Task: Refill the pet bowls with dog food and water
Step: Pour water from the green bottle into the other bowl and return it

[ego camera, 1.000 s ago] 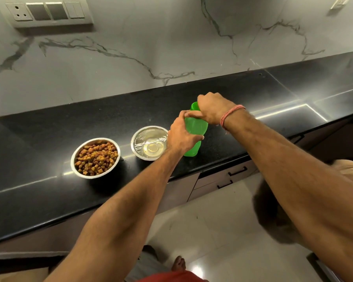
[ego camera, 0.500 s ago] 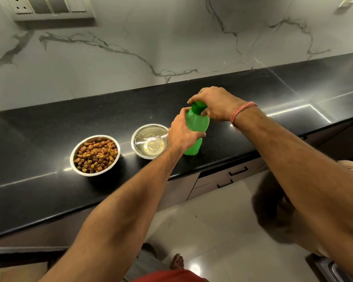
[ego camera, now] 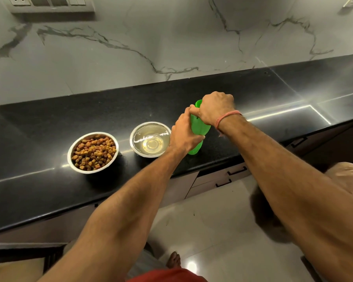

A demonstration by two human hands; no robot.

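Observation:
A green plastic bottle (ego camera: 200,129) stands upright on the black counter (ego camera: 49,129), just right of the bowls. My left hand (ego camera: 183,132) grips its body from the left side. My right hand (ego camera: 215,107) is curled over its top, covering the cap. A steel bowl with water (ego camera: 150,139) sits directly left of the bottle, close to my left hand. Further left stands a steel bowl full of brown dog food (ego camera: 93,152).
A marble wall rises behind the counter, with a switch panel (ego camera: 49,4) at top left. Drawers with black handles (ego camera: 228,176) lie below the counter edge. A dark dog (ego camera: 273,216) stands on the tiled floor under my right arm. My bare foot (ego camera: 173,260) shows below.
My right hand has turned over the bottle's top, its knuckles rotating. The left hand keeps its hold on the bottle body. Both bowls are unchanged.

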